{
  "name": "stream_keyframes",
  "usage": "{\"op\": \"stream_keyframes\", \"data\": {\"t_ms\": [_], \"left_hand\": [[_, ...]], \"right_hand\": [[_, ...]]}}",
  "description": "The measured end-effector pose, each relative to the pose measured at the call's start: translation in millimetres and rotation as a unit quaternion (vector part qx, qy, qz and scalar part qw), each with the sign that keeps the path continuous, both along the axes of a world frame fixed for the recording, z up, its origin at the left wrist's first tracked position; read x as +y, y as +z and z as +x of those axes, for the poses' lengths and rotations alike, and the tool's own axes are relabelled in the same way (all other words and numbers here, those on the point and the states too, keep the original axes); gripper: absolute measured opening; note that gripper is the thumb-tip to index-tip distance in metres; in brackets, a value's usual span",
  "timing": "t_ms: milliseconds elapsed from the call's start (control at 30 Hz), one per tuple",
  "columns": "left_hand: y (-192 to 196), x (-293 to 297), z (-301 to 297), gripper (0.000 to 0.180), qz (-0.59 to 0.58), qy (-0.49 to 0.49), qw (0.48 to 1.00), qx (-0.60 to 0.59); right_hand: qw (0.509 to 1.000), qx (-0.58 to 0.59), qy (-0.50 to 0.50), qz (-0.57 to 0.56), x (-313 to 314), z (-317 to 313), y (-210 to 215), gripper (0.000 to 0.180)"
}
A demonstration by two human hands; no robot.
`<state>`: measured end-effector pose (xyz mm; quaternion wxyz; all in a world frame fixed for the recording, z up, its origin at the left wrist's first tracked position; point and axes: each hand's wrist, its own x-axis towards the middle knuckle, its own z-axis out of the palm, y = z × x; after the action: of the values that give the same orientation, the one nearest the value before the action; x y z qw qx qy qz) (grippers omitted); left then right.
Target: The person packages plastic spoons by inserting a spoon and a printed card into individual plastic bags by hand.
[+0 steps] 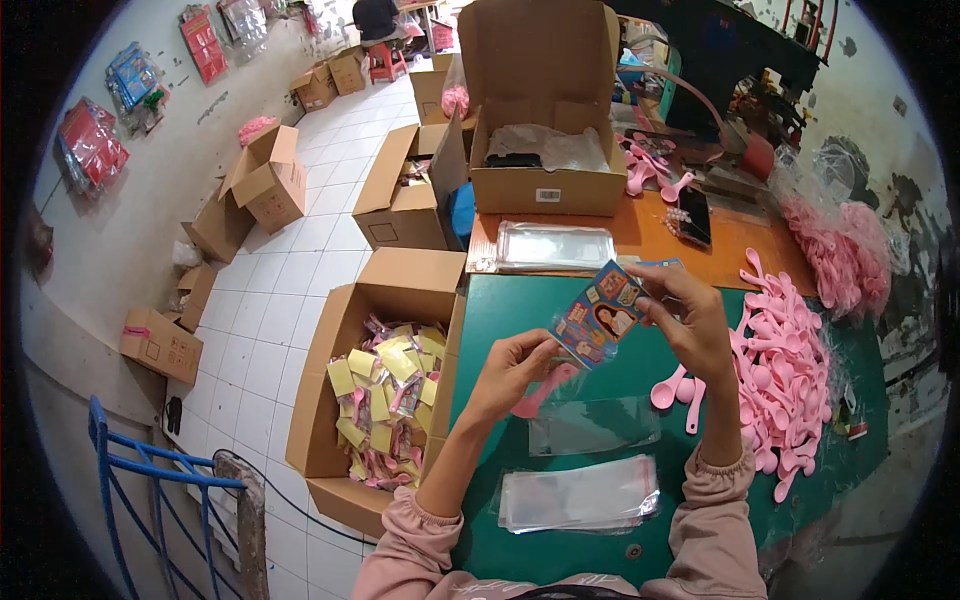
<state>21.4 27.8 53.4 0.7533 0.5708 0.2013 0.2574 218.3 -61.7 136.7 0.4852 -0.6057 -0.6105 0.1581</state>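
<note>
One blue printed card (600, 318) sits between my two hands, raised over the green surface (495, 312), its long axis slanting from my left up and away to my right. My left fingers (530, 345) are pinched at its lower-left end, and my right fingers (665, 283) are closed on its upper-right side, where a second blue piece (673, 263) shows behind them. Clear film glints along the card's lower edge; I can't tell whether it wraps the card. A pink spoon (545, 392) lies just below the left fingers, the nearer ones, slanting much the same way; whether I grip it or it rests beneath, I can't tell. Toward me, a loose clear bag (595, 427) and then a stack of clear bags (580, 495) lie between my forearms. The heap of pink spoons (780, 370) crowds the right, close to my right wrist. On the left, past the surface's edge, an open carton (322, 375) of packets (395, 365) stands beside my left hand; bare green lies between that edge and my left fingers.
</note>
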Motion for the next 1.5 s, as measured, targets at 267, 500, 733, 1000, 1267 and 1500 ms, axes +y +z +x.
{"op": "stream_keyframes", "data": {"t_ms": [267,500,733,1000,1267,1500], "left_hand": [[2.5,-4.7,-0.3,0.024,-0.002,0.007,1.0,-0.026],[1.4,-4.1,-3.0,0.028,-0.047,0.021,0.997,-0.049],[-0.8,-2.2,-2.4,0.026,-0.048,0.025,0.998,-0.032],[3.1,-11.0,1.2,0.035,0.006,-0.041,0.998,-0.042],[11.2,-23.8,2.2,0.078,0.292,-0.002,0.944,0.152],[5.4,-9.4,-29.0,0.075,0.269,-0.021,0.949,0.162]], "right_hand": [[0.999,0.02,-0.014,0.022,-3.6,-6.8,-0.4,0.015],[0.998,0.064,0.002,0.028,-3.4,-2.4,-4.1,0.014],[0.996,-0.085,0.012,0.011,-9.9,-3.0,6.9,0.015],[0.949,-0.193,0.176,-0.174,-7.2,-9.9,-3.3,0.016],[0.927,-0.206,0.268,-0.162,-1.1,-9.5,-18.4,0.015],[0.962,-0.029,0.18,-0.203,7.4,-8.5,-38.6,0.013]]}}
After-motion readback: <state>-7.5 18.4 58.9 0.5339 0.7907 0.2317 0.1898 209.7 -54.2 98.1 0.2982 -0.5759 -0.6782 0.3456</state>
